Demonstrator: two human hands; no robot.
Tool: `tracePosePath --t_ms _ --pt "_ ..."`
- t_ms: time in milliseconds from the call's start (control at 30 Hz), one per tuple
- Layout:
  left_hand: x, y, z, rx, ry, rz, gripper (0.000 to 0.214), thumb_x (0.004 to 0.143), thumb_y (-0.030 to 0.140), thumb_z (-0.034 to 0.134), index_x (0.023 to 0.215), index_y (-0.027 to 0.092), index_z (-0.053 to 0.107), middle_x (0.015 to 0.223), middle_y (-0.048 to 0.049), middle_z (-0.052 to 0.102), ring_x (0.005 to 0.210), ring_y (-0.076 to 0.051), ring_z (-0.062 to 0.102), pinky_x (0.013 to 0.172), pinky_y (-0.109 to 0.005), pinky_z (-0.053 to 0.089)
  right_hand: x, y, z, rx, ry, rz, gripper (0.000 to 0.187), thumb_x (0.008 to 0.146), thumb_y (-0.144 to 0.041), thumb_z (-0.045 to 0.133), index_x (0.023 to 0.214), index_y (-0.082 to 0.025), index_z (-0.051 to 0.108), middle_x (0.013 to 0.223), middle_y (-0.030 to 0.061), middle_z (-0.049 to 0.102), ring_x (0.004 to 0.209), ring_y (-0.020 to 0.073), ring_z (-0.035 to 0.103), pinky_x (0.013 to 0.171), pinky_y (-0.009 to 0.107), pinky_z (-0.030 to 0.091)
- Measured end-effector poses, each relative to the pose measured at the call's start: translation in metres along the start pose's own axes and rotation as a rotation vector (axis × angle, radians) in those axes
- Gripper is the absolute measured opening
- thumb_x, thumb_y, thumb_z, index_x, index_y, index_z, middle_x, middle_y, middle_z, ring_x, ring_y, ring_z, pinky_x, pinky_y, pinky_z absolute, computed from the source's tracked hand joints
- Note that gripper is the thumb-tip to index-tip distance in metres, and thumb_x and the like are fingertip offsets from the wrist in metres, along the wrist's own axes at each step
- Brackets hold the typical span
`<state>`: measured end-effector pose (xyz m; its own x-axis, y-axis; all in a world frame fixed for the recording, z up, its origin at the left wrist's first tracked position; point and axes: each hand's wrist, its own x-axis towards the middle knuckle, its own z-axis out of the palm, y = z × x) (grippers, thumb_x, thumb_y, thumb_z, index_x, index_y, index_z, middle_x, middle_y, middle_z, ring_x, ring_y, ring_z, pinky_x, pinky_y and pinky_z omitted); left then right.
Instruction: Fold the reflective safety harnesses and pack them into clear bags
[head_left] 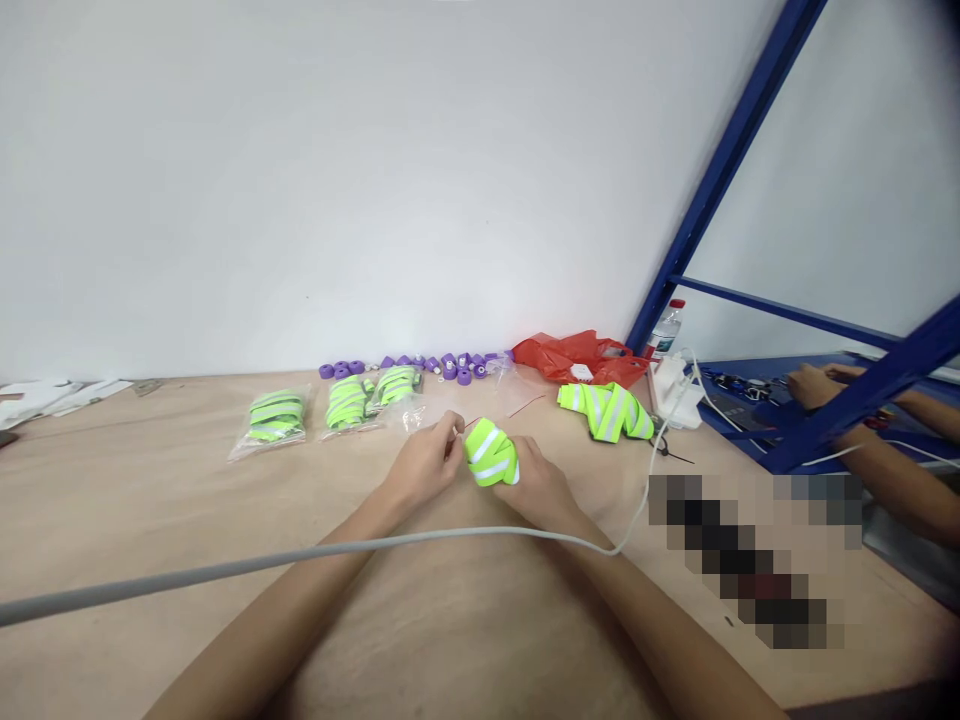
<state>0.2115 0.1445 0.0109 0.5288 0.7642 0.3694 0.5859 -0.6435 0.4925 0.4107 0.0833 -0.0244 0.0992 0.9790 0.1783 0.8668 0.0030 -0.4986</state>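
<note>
hands meet at the middle of the pale wooden desk [150, 480]: our right hand [536, 483] is closed around a rolled neon-green band with silver reflective stripes [491, 455], and our left hand [426, 463] pinches a thin red tie [517, 408] just beside it. behind them we see three clear bags of folded green bands [341, 405], a row of small purple plastic pieces [420, 366], a crumpled red plastic bag [577, 355] and a loose green reflective strap [606, 410].

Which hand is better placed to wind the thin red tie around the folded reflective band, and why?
Probably the left. The left hand already pinches the red tie beside the folded band, while the right hand is occupied gripping that band, so it can only steady it.
</note>
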Motion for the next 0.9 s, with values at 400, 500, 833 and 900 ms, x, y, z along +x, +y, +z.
tracePosePath --t_ms 400,500,833,900 --pt "-0.006 0.014 0.011 0.043 -0.216 0.209 0.014 0.099 0.023 0.037 0.1 0.022 0.051 0.087 -0.0064 0.063 0.077 -0.023 0.059 0.07 -0.034 0.04 -0.005 -0.004 -0.007 0.112 -0.184 -0.001 0.045 0.076 -0.026 0.068 0.119 -0.023 0.055 0.109 0.0088 0.071 0.092 0.0287 0.069 0.068 0.031 0.042" --pt "-0.006 0.011 0.008 -0.001 -0.26 0.239 0.012 0.099 0.023 0.039 0.098 0.021 0.051 0.086 -0.005 0.062 0.075 -0.021 0.057 0.069 -0.032 0.041 -0.001 0.005 -0.005 0.222 -0.133 0.063 0.075 0.074 -0.028 0.071 0.143 -0.024 0.041 0.12 0.0107 0.071 0.101 0.0309 0.069 0.073 0.033 0.047" --pt "-0.005 -0.002 0.012 -0.237 -0.107 0.179 0.016 0.095 0.034 0.055 0.088 0.02 0.052 0.073 0.0024 0.056 0.065 -0.014 0.05 0.062 -0.026 0.038 0.002 0.006 -0.002 0.509 -0.047 -0.015 0.07 0.07 -0.017 0.072 0.137 -0.028 0.054 0.123 0.0039 0.07 0.11 0.0267 0.065 0.09 0.036 0.052" --pt "-0.005 -0.008 0.012 -0.29 0.006 0.148 0.03 0.097 0.039 0.051 0.074 0.02 0.049 0.064 0.0031 0.05 0.06 -0.013 0.046 0.059 -0.026 0.035 0.003 0.004 -0.002 0.652 -0.04 0.026 0.063 0.072 -0.017 0.075 0.131 -0.029 0.057 0.114 0.0021 0.073 0.103 0.0257 0.067 0.086 0.036 0.054"
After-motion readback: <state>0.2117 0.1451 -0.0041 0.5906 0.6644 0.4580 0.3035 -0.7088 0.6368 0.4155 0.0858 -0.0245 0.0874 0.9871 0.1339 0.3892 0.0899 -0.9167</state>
